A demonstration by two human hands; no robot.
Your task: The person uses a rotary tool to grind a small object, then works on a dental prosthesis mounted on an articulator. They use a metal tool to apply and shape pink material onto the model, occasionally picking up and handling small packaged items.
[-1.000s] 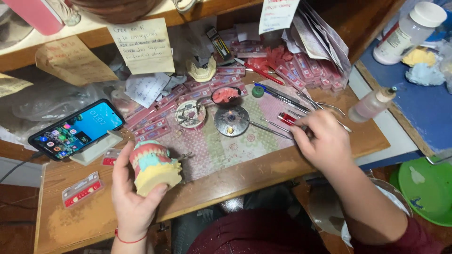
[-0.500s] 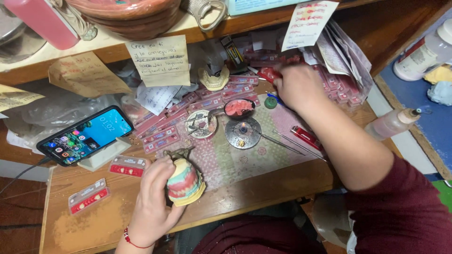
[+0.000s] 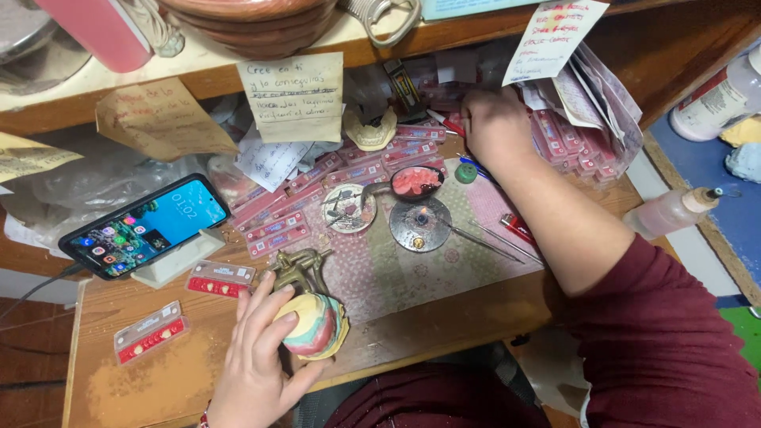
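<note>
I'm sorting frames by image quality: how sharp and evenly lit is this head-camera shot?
Head view: mostly sharp, the left hand and the striped dental model it holds crisp; the right hand at the tooth cards is slightly soft; light is warm and even, shadow deepest under the shelf; the phone screen glows bright without glare; edges bend a little with wide-angle distortion.

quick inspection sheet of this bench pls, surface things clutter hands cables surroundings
surface: wooden bench with patterned mat.
job's things: striped plaster model on a brass frame; red wax dish.
clutter: tooth cards, round metal dish, phone on stand.
hands: left hand grips the model; right hand reaches among cards at the back.
cables: dark cable at the phone.
surroundings: shelf with paper notes; squeeze bottle.
</note>
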